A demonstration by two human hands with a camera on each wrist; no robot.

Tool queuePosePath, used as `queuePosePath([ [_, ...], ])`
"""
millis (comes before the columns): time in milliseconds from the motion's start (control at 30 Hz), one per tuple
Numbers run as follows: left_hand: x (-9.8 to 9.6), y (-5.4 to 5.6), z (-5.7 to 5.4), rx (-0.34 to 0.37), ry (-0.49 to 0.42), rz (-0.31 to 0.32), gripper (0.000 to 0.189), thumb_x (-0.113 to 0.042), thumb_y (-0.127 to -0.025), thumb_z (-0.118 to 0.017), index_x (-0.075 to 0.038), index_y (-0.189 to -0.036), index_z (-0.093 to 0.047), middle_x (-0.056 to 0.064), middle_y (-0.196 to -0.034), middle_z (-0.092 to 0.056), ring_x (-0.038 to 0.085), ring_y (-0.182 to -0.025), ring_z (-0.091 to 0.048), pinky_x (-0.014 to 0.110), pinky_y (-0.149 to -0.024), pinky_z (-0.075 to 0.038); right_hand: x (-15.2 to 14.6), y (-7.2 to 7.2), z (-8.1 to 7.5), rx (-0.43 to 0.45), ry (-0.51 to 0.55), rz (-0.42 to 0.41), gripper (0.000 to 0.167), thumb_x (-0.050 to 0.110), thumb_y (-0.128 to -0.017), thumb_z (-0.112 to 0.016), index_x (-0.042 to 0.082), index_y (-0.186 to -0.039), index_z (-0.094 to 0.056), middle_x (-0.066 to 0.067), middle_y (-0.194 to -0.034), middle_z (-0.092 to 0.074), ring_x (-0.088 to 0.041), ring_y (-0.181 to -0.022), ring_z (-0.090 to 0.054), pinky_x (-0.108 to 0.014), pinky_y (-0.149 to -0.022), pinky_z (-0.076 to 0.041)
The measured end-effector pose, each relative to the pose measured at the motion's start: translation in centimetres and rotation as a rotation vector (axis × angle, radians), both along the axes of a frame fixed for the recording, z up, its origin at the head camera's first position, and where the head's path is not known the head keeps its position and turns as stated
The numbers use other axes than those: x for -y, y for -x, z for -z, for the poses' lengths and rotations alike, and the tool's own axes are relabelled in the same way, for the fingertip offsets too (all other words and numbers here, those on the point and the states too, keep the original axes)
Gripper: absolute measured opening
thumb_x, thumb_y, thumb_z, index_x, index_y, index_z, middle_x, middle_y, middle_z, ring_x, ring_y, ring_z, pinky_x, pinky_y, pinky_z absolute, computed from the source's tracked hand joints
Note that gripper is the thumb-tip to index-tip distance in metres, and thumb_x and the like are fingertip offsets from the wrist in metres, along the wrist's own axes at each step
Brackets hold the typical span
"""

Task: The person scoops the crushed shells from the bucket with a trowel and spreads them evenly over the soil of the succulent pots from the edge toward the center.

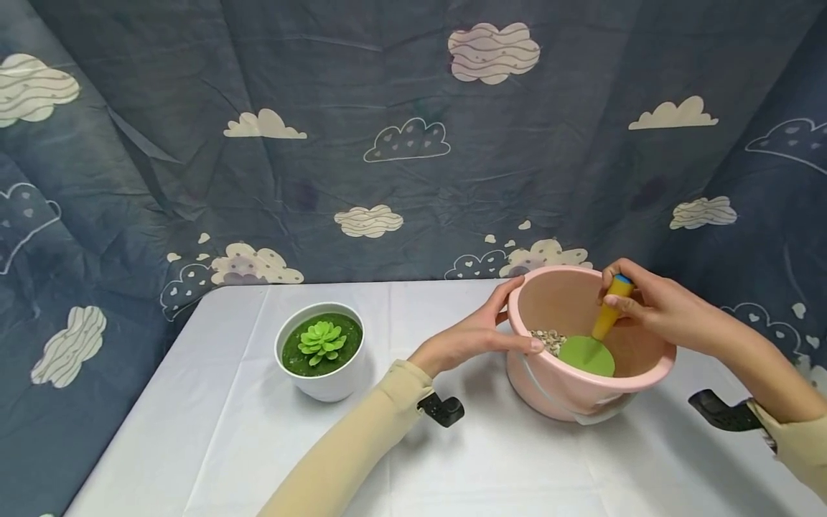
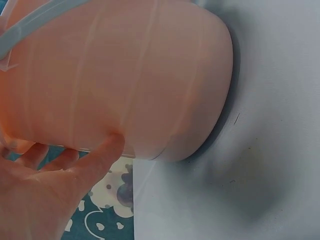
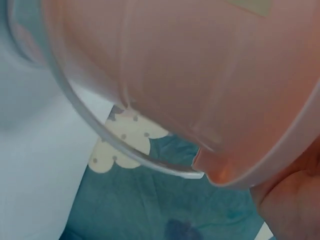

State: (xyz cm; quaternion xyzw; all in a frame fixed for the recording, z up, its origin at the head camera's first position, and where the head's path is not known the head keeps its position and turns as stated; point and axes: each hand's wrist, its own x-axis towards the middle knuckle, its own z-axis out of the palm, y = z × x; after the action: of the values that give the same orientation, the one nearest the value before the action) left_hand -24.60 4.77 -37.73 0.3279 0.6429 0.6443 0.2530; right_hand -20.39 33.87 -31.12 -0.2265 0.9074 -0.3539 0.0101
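Note:
A pink bucket stands on the white table, its mouth facing up and its pale carrying handle hanging down the near side. At its left side my left hand holds the bucket, thumb along the near wall and fingers spread toward the far side. In the left wrist view, that thumb presses the pink wall. My right hand grips the yellow, blue-tipped handle of a toy shovel. The shovel's green round blade points down inside the bucket, beside small pale pebbles.
A white pot with a green succulent on green filling stands to the left on the table. Behind the table hangs a dark blue cloth printed with clouds. Black straps circle both wrists.

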Motion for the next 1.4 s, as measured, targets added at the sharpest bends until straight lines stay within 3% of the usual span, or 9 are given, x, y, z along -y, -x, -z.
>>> queuePosePath([
  [333, -0.3, -0.5, 0.4, 0.015, -0.018, -0.002, 0.096, -0.020, -0.081, -0.077, -0.038, -0.154, -0.019, -0.023, -0.154, -0.019, 0.009, -0.143, -0.024, 0.037, -0.107, -0.034, 0.2, -0.3, 0.4, 0.007, -0.003, 0.028, 0.026, -0.001, -0.096, -0.057, 0.005, -0.118, -0.044, -0.013, -0.098, -0.059, -0.019, -0.088, -0.067, -0.035, -0.066, -0.059],
  [467, -0.4, -0.6, 0.4, 0.013, -0.010, 0.000, 0.095, -0.021, -0.081, -0.077, -0.038, -0.155, -0.018, -0.021, -0.156, -0.017, 0.010, -0.143, -0.024, 0.034, -0.106, -0.034, 0.7, -0.6, 0.3, -0.008, -0.021, 0.058, 0.026, 0.001, -0.096, -0.059, 0.004, -0.117, -0.043, -0.013, -0.096, -0.058, -0.024, -0.085, -0.067, -0.035, -0.064, -0.059],
  [600, -0.4, -0.5, 0.4, 0.003, 0.000, 0.002, 0.095, -0.022, -0.081, -0.077, -0.038, -0.155, -0.018, -0.019, -0.157, -0.017, 0.011, -0.144, -0.023, 0.031, -0.103, -0.036, 1.4, -0.8, 0.6, 0.052, -0.025, 0.082, 0.028, 0.006, -0.099, -0.057, -0.001, -0.119, -0.039, -0.017, -0.099, -0.055, -0.030, -0.088, -0.067, -0.037, -0.064, -0.059],
  [933, -0.1, -0.3, 0.2, 0.000, -0.007, -0.002, 0.094, -0.022, -0.081, -0.076, -0.041, -0.154, -0.020, -0.024, -0.153, -0.020, 0.009, -0.143, -0.025, 0.032, -0.103, -0.037, 2.7, -0.9, 0.9, 0.123, -0.020, 0.285, 0.052, 0.030, -0.099, -0.060, -0.011, -0.123, -0.039, -0.022, -0.097, -0.056, -0.030, -0.080, -0.069, -0.037, -0.061, -0.058],
  [1100, -0.2, -0.3, 0.2, 0.008, -0.007, 0.005, 0.095, -0.021, -0.082, -0.076, -0.041, -0.154, -0.019, -0.023, -0.154, -0.020, 0.009, -0.143, -0.024, 0.030, -0.102, -0.037, 3.1, -0.7, 0.9, 0.164, 0.034, 0.359, 0.063, 0.037, -0.096, -0.063, -0.013, -0.125, -0.039, -0.024, -0.099, -0.057, -0.032, -0.078, -0.071, -0.039, -0.062, -0.058],
  [1400, -0.1, -0.3, 0.2, 0.011, -0.006, 0.001, 0.096, -0.021, -0.081, -0.077, -0.043, -0.154, -0.018, -0.025, -0.153, -0.020, 0.005, -0.140, -0.026, 0.036, -0.106, -0.035, 3.2, 0.4, 1.1, 0.206, 0.140, 0.360, 0.052, 0.024, -0.099, -0.061, -0.015, -0.125, -0.037, -0.025, -0.100, -0.065, -0.030, -0.080, -0.071, -0.039, -0.066, -0.058],
])
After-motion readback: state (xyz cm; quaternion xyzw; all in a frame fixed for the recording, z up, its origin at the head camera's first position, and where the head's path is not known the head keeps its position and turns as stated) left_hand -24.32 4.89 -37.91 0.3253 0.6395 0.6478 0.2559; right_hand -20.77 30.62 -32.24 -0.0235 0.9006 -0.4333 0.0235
